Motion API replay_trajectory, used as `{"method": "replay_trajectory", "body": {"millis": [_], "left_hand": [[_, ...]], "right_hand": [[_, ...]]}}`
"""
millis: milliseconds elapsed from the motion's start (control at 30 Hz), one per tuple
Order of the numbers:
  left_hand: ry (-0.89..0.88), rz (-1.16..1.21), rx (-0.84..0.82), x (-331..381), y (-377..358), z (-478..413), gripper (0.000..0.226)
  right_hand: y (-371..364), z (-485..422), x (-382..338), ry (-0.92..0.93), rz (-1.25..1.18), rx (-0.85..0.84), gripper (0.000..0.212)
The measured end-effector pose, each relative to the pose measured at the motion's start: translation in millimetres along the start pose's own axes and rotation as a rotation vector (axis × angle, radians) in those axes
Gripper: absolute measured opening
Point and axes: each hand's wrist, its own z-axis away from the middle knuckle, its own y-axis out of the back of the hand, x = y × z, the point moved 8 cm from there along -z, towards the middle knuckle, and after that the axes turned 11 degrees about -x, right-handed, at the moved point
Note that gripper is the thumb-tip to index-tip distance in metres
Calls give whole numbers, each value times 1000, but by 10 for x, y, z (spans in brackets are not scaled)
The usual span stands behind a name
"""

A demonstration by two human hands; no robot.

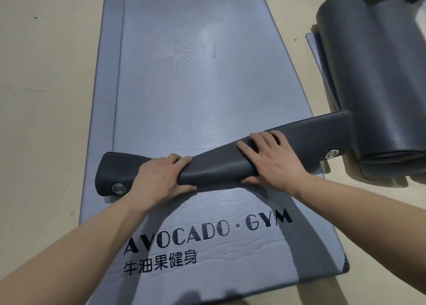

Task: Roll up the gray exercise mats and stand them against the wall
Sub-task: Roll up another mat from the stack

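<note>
A gray exercise mat lies flat on the floor and stretches away from me. Its near end is turned over into a dark, flattened roll with a metal eyelet at each end. This roll lies across a second flat gray mat printed "AVOCADO · GYM". My left hand grips the left part of the roll, fingers curled over its top and thumb on the near side. My right hand presses on the right part with fingers spread fairly straight.
Two dark rolled mats lie side by side on the floor at the right, their near end touching the right tip of the roll. A flat gray sheet edge shows under them. Beige floor lies to the left.
</note>
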Motion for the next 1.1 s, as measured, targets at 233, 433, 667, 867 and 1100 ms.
{"method": "replay_trajectory", "body": {"millis": [233,433,667,867,1100], "left_hand": [[22,-35,-67,-170,98,40,78],[65,198,-213,-873,168,395,69],[267,107,88,-946,301,330,68],[269,11,107,-971,330,70,64],[245,135,-69,-1143,328,-413,57]], "right_hand": [[-21,2,-53,31,-107,8,85],[250,-218,-617,94,-335,-204,67],[350,-809,-359,58,-672,-465,56],[569,-779,-338,-105,-256,-95,66],[341,-688,-580,-152,-88,-53,120]]}}
